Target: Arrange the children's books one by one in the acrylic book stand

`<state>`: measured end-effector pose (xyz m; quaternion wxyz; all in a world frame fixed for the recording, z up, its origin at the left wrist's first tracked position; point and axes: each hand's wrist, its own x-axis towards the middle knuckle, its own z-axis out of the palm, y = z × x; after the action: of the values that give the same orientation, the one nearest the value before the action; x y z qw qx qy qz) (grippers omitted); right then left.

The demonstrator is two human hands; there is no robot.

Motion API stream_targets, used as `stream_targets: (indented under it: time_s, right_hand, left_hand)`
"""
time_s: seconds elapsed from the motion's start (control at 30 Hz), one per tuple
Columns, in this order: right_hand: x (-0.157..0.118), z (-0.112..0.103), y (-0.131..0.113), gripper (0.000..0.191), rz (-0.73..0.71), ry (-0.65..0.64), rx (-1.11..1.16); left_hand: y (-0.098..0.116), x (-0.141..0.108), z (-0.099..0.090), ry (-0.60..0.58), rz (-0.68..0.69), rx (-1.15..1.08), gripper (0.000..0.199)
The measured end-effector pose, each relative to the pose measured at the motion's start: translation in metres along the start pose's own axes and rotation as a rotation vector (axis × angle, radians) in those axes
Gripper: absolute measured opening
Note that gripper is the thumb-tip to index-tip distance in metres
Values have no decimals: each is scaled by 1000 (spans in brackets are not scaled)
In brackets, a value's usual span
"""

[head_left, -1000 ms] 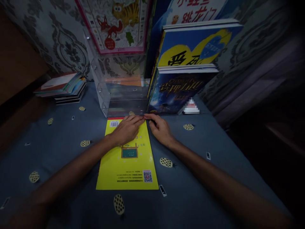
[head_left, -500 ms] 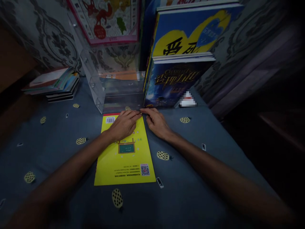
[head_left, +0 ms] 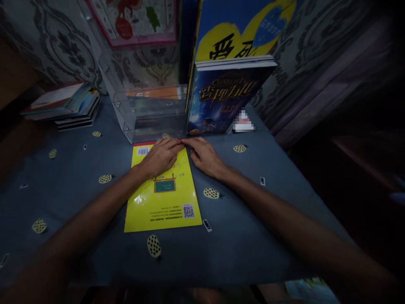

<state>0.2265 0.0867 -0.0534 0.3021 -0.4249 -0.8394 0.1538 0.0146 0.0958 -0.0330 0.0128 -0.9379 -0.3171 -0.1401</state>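
A yellow book [head_left: 164, 215] lies upside down to my view on the table, its barcode and red edge at the far end. My left hand [head_left: 163, 156] rests across its far part, palm down, fingers stretched toward the far right corner. At that same corner, the fingertips of my right hand [head_left: 205, 156] meet those of the left. Most of the right hand is off the book, over the cloth, with its thumb beside the book's right edge. The undersides of both hands are hidden.
Just behind stands a clear acrylic book rack [head_left: 126, 122], holding a dark blue book [head_left: 224, 97] and a blue book with a yellow heart [head_left: 234, 31]. A stack of books [head_left: 68, 105] lies at the left. Pineapple-print cloth [head_left: 253, 219] covers the table.
The whole view has shifted, so the rack, book and hands sit slightly higher and further left. The table's near edge now shows. My hands stay at the book's far right corner.
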Motion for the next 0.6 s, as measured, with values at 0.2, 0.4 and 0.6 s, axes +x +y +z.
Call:
stream_targets:
  time_s: [0.2,0.4,0.6]
  right_hand:
    - [-6,1,-1,49,-21,91,52]
    - [-9,-1,-5,51,-54,57,39]
    - [-13,-5,-9,48,-41,51,67]
  left_hand:
    - [1,-2,0,28,72,36,38]
    - [0,-3,1,65,107,-2,35]
    - [-1,-9,1,97,183,-133,35]
